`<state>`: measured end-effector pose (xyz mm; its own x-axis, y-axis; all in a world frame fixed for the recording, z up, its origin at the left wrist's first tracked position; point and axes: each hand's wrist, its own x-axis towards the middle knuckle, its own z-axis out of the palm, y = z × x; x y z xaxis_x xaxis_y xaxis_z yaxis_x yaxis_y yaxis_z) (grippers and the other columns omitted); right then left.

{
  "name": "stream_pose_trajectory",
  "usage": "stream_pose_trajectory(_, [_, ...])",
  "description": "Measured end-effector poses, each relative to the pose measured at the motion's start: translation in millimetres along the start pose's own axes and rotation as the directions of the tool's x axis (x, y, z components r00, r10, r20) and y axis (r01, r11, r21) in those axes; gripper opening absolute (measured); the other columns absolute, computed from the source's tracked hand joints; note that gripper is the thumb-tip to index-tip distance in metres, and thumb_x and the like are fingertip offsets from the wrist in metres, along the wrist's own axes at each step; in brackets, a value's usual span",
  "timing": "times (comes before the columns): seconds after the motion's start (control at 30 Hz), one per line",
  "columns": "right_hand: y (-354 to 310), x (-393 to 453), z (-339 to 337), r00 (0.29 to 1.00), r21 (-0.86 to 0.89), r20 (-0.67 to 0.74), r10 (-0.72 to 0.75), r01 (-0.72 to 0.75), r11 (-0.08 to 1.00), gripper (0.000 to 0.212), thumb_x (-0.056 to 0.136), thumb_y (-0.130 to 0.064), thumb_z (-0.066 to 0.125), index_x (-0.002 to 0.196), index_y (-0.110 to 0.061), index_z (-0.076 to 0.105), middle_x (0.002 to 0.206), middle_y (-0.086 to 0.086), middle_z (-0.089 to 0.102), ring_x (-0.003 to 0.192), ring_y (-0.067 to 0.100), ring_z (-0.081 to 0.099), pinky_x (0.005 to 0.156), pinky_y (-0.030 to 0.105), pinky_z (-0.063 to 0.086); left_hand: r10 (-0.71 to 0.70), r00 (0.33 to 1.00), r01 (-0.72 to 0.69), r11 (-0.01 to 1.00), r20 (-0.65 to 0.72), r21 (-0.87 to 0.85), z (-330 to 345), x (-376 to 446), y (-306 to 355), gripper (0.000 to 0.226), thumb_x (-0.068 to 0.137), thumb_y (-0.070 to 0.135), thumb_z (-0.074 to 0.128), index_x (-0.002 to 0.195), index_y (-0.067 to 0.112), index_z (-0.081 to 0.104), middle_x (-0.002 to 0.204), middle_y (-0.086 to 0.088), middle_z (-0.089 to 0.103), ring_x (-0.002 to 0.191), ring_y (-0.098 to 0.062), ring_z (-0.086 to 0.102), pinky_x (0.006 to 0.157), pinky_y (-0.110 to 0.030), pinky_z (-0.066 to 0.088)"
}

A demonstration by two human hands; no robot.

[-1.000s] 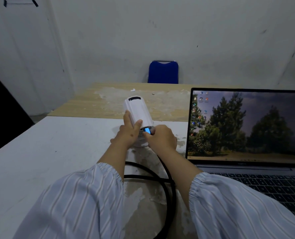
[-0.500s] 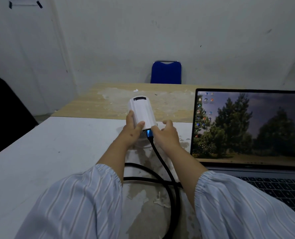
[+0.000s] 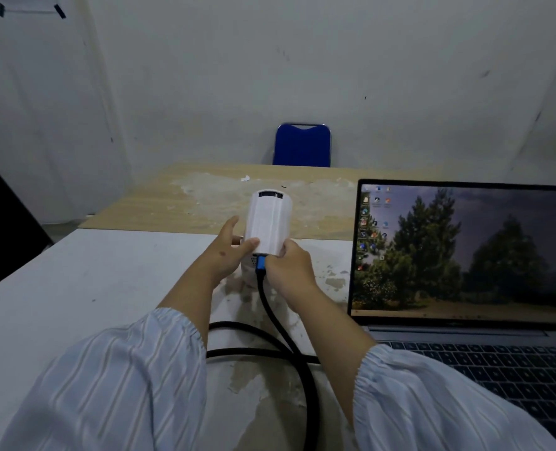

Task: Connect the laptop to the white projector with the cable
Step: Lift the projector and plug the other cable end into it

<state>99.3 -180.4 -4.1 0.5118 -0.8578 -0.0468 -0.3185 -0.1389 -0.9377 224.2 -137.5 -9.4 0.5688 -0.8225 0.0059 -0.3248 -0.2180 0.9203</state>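
The white projector (image 3: pixel 268 222) is tilted up off the white table, its lens end pointing away from me. My left hand (image 3: pixel 226 255) holds its left side, thumb on top. My right hand (image 3: pixel 288 266) grips its near right corner, fingers beside the blue plug (image 3: pixel 261 262) that sits in the projector's rear face. The thick black cable (image 3: pixel 280 323) runs from the plug toward me and loops on the table between my arms. The open laptop (image 3: pixel 465 255) stands at the right with a tree wallpaper on its screen.
The white table (image 3: pixel 75 288) has worn, stained patches around the cable. Beyond it lies a wooden tabletop (image 3: pixel 179 203) with a blue chair (image 3: pixel 301 145) against the wall. A dark object (image 3: pixel 0 222) stands at the far left.
The blue plug went from being pinched in my right hand to seated in the projector's rear. My right hand moved up to the projector's corner, and the projector tipped more upright.
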Motion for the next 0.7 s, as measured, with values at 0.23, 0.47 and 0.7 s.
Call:
stream_pose_trajectory(0.23, [-2,-4,2,0.998,-0.009,-0.056,0.017,-0.018,1.000,0.036,0.086,-0.015,0.045,0.121,-0.007,0.049,0.127,0.018,0.050,0.101,0.036,0.058,0.080,0.046,0.054,0.013,1.000,-0.011,0.996,0.020,-0.083,4,0,-1,0.040,0.092,0.030,0.049,0.128,0.015,0.041,0.138,-0.009,0.047,0.113,-0.019,0.046,0.090,-0.036,0.038])
stream_pose_trajectory(0.47, [-1,-7,-7,1.000,-0.051,-0.016,-0.022,0.021,0.998,0.036,0.087,-0.012,0.044,0.122,-0.008,0.048,0.126,0.018,0.051,0.103,0.036,0.058,0.085,0.047,0.055,0.047,0.995,-0.029,0.980,-0.088,0.198,13,-6,14,0.046,0.094,0.031,0.044,0.134,0.011,0.038,0.140,-0.013,0.045,0.120,-0.028,0.047,0.092,-0.038,0.040])
stream_pose_trajectory(0.7, [1,-16,-14,0.998,-0.047,0.042,-0.037,0.039,0.998,0.033,0.086,-0.011,0.044,0.118,-0.005,0.050,0.118,0.019,0.057,0.101,0.036,0.060,0.070,0.038,0.048,0.069,0.992,-0.020,0.908,-0.102,0.418,19,-20,28,0.052,0.093,0.029,0.045,0.140,0.018,0.027,0.148,-0.014,0.033,0.128,-0.035,0.041,0.105,-0.051,0.038])
